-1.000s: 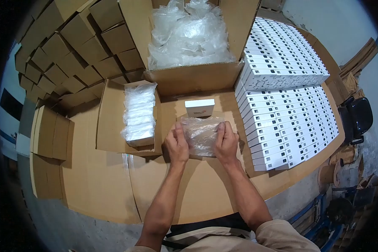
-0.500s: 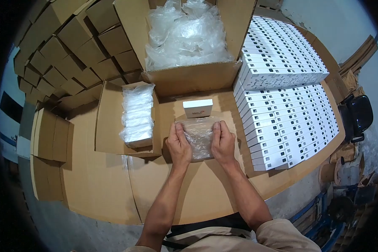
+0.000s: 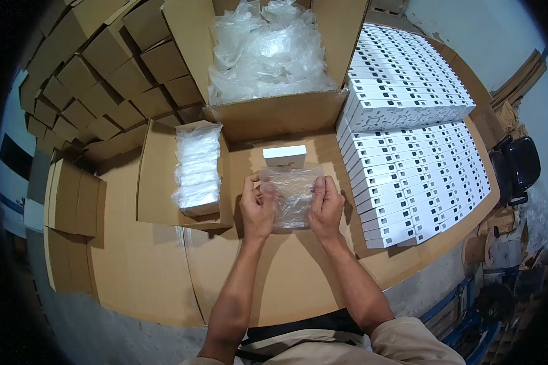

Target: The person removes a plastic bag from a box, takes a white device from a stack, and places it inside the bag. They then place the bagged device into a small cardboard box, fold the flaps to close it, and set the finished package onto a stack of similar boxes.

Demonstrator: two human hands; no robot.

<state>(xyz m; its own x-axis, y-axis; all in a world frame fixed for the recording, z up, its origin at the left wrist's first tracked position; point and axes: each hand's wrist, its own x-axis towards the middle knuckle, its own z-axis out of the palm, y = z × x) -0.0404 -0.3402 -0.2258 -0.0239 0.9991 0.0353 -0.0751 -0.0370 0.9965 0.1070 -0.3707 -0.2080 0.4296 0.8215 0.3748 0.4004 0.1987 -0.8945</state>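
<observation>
A clear plastic bag [image 3: 293, 198] is stretched between my two hands above the cardboard-covered table. My left hand [image 3: 257, 207] pinches its left edge, and my right hand [image 3: 326, 207] grips the right edge with the thumb on top. The bag looks flat and see-through. Just beyond it stands a small white box [image 3: 284, 156] with dark and red print on its front; the bag's top edge overlaps its lower part from my view.
An open carton [image 3: 225, 176] at left holds a row of plastic-wrapped boxes [image 3: 198, 167]. Behind stands a large carton [image 3: 280, 114] full of clear bags [image 3: 268, 52]. Stacked white boxes [image 3: 417, 176] fill the right side. Brown cartons [image 3: 97, 85] pile up at far left.
The bag's top edge has risen slightly and now covers more of the white box's front. My left thumb and fingers have shifted on the bag's edge.
</observation>
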